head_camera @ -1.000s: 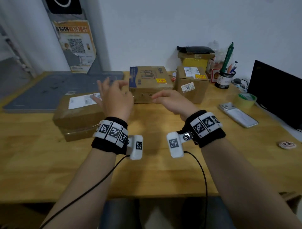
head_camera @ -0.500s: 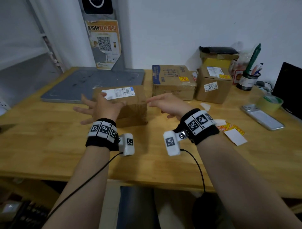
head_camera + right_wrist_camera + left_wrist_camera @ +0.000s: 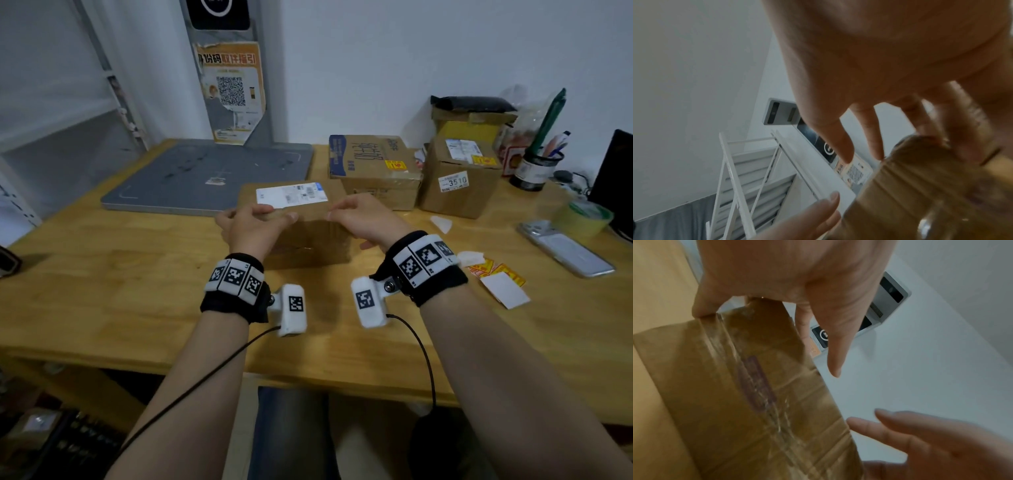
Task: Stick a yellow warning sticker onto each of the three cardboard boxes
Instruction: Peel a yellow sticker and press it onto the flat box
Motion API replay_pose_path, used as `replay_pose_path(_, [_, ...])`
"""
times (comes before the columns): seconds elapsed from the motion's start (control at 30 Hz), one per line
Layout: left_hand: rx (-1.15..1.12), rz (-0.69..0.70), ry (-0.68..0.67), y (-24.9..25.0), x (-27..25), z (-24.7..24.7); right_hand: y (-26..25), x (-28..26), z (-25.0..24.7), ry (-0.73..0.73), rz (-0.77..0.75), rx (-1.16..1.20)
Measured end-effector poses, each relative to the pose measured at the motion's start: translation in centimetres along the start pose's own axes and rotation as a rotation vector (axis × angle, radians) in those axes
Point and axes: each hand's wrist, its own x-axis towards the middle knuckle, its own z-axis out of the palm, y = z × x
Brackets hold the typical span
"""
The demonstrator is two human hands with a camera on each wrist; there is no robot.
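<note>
At the near top edge of the nearest cardboard box (image 3: 301, 236), the fingers (image 3: 291, 216) of the left hand (image 3: 251, 229) are curled over the left part of that edge, the thumb reaching along it; in the left wrist view a fingertip is seen pressed on the taped corner. The fingers (image 3: 334, 214) of the right hand (image 3: 364, 219) are bent over the right part of the same edge, though whether a firm grip is made there cannot be told, since the right wrist view is blurred. No sticker is seen in either hand.

The box stands on the counter (image 3: 102, 274) just in front of the person, its white shipping label (image 3: 291, 196) facing up, and no yellow mark is visible on it. Two other boxes, one with blue print (image 3: 373, 168) and one marked 3510 (image 3: 459, 178), stand behind and to the right, each already bearing a yellow sticker. Loose yellow stickers (image 3: 496, 270) and white backing papers (image 3: 505, 289) lie on the counter to the right, well apart from both hands.

It is judged that the last box is being positioned. If it is drawn too far rightward, the loose stickers could be covered or crumpled. A sticker laid over glossy tape or the shipping label might hold poorly or hide the address.
</note>
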Motion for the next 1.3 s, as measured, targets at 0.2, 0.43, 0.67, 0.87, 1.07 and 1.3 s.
replay_pose_path(0.2, [-0.056,0.064,-0.171,3.1,-2.9,5.0,4.5,-0.7,-4.3,0.180,0.077,0.025])
replay_pose_path(0.43, [-0.038,0.142,-0.321,5.9,-4.9,11.4,10.4,-1.7,-9.3,0.389,0.124,0.271])
replay_pose_path(0.67, [0.038,0.095,-0.272,7.7,-5.6,16.1,14.6,-2.2,-12.9,0.450,0.063,0.413])
replay_pose_path(0.87, [0.049,0.380,-0.044,10.0,-7.2,18.0,18.0,-2.9,-16.3,0.421,0.276,0.112])
replay_pose_path(1.07, [-0.072,0.439,-0.302,11.1,-8.8,19.5,20.3,-2.3,-17.3,0.107,0.426,-0.162])
replay_pose_path(1.3, [-0.085,0.386,-0.462,10.2,-9.3,21.4,21.2,-0.2,-17.4,-0.004,0.443,-0.249])
